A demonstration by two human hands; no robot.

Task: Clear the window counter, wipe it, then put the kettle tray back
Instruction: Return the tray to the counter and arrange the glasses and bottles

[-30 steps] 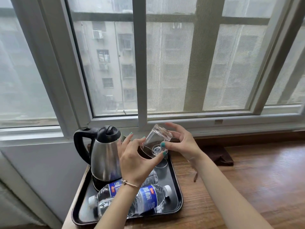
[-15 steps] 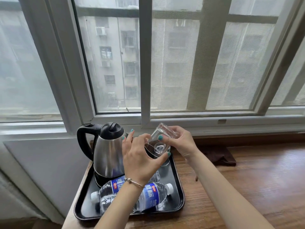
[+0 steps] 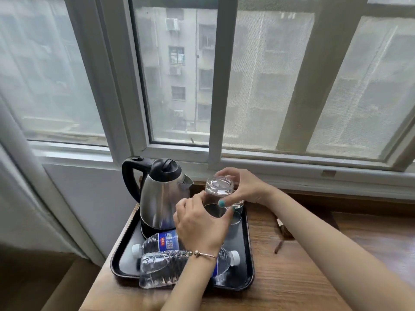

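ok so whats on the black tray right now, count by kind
kettle: 1
water bottles: 2, lying on their sides
glasses: 2, one upside down held in both hands, right hand and left hand, over the tray
total: 5

The kettle (image 3: 162, 198) is brushed silver steel with a glossy black lid, handle and base. The tray (image 3: 243, 245) is plain black. The 2 water bottles (image 3: 161, 243) are clear with white caps and blue labels bearing white lettering and a red mark. The glass (image 3: 219, 187) is colourless. The table (image 3: 298, 277) shows brown wood grain. The fingers (image 3: 222, 203) carry teal nail polish. The bracelet (image 3: 203, 254) is gold-toned. The window frame (image 3: 213, 86) is white.
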